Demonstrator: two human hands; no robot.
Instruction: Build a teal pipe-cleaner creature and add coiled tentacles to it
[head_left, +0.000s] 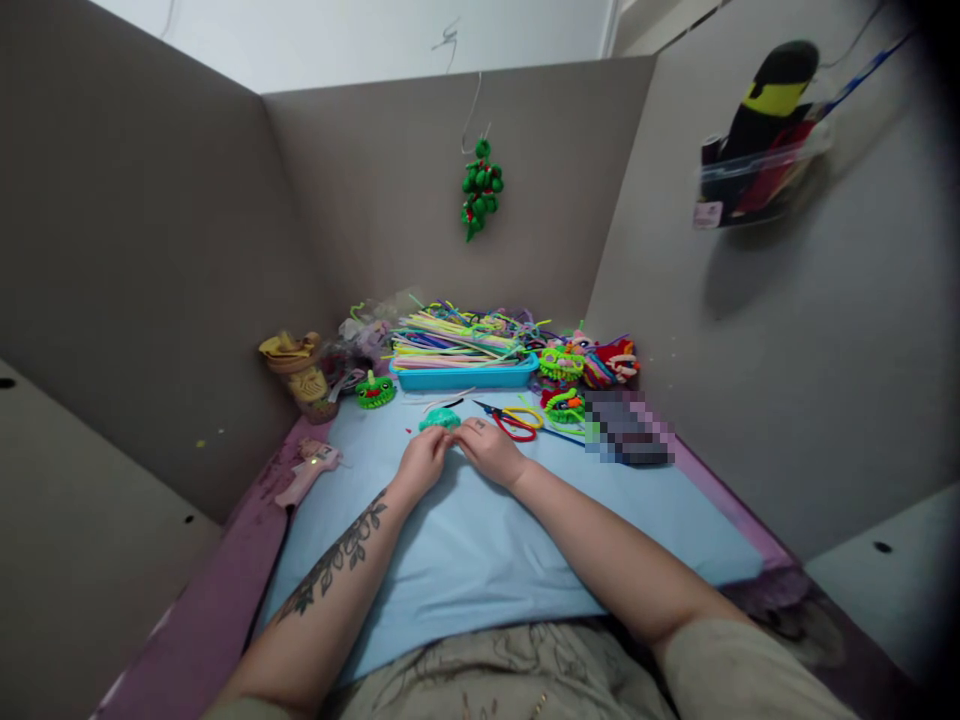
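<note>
My left hand (pixel 424 458) and my right hand (pixel 489 450) meet over the middle of the blue cloth, fingers closed in a pinch. Between and just beyond the fingertips is a teal fuzzy pipe-cleaner piece (pixel 439 418), which both hands grip. Its exact shape is partly covered by my fingers. Scissors (pixel 516 422) with red and yellow handles lie beside my right hand, their blades pointing left. A few loose pipe cleaners (pixel 450 399) rest just beyond the teal piece.
A blue tray (pixel 465 378) heaped with pipe cleaners stands at the back. Left are a green frog-like figure (pixel 375 391), a glue gun (pixel 309 472) and a cup (pixel 304 382). Colourful fuzzy figures (pixel 562 365) and a blurred dark object (pixel 630 430) lie right. Grey partitions surround the table.
</note>
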